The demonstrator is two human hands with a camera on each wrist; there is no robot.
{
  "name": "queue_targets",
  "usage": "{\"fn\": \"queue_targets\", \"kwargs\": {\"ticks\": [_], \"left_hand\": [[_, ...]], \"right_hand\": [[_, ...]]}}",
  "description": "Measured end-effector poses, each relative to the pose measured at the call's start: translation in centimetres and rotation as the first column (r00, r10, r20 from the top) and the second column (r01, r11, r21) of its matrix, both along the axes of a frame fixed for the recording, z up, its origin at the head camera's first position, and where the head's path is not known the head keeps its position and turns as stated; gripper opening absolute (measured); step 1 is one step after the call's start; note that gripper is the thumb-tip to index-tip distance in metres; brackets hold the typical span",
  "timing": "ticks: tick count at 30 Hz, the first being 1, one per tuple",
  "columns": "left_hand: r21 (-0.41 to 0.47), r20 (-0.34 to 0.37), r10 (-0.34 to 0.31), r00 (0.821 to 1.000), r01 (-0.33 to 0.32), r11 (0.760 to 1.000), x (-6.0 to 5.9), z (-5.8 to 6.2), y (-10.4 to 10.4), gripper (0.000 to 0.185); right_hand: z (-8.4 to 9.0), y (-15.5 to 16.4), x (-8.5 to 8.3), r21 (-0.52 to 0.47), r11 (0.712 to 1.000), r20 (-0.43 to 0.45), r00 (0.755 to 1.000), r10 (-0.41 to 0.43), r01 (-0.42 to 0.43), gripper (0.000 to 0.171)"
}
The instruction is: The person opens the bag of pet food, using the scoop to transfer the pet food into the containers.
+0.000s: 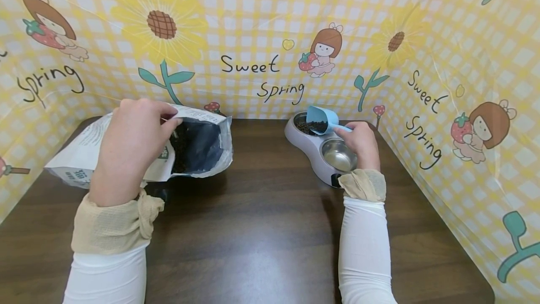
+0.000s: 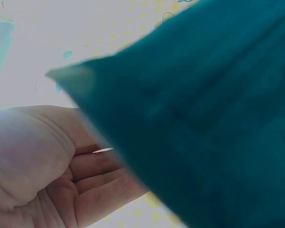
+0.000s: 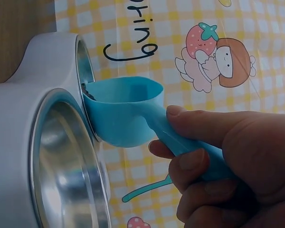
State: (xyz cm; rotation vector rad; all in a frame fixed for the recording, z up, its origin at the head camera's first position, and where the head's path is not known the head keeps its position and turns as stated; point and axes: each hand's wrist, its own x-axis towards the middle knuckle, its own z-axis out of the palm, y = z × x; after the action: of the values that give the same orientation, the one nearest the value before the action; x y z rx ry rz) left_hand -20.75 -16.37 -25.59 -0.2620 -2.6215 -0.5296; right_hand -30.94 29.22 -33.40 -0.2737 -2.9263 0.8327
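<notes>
My right hand (image 1: pixel 360 140) grips the handle of a light blue scoop (image 3: pixel 118 118), tilted over the far bowl of a double pet bowl (image 1: pixel 313 156). Dark kibble (image 1: pixel 318 126) lies in the scoop's mouth and in that far bowl. The near steel bowl (image 3: pixel 69 166) shows bare metal. On the left, my left hand (image 1: pixel 132 142) pinches the upper edge of a white food bag (image 1: pixel 206 115) between thumb and finger. Its mouth gapes to the right, showing a dark lining and kibble inside. In the left wrist view a blurred teal bag panel (image 2: pixel 194 114) hides the fingertips.
Both things stand on a dark wood table (image 1: pixel 253 229). A yellow checked cloth (image 1: pixel 253 22) with sunflowers and "Sweet Spring" lettering rises behind the table and along its sides. Wood surface lies between the bag and the double bowl.
</notes>
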Motion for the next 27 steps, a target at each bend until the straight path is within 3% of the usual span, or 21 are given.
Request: {"fn": "queue_targets", "kwargs": {"ticks": [7,27], "left_hand": [[0.003,0.012,0.002,1.000,-0.002,1.000,0.00,0.08,0.05,0.020],[-0.004,0.004,-0.002,1.000,0.002,1.000,-0.08,0.05,-0.03,0.019]], "right_hand": [[0.33,-0.44,0.27,0.015,0.999,0.017,0.999,-0.036,0.036,0.047],[0.08,-0.57,0.11,0.059,0.996,-0.039,0.997,-0.068,0.071,0.042]]}}
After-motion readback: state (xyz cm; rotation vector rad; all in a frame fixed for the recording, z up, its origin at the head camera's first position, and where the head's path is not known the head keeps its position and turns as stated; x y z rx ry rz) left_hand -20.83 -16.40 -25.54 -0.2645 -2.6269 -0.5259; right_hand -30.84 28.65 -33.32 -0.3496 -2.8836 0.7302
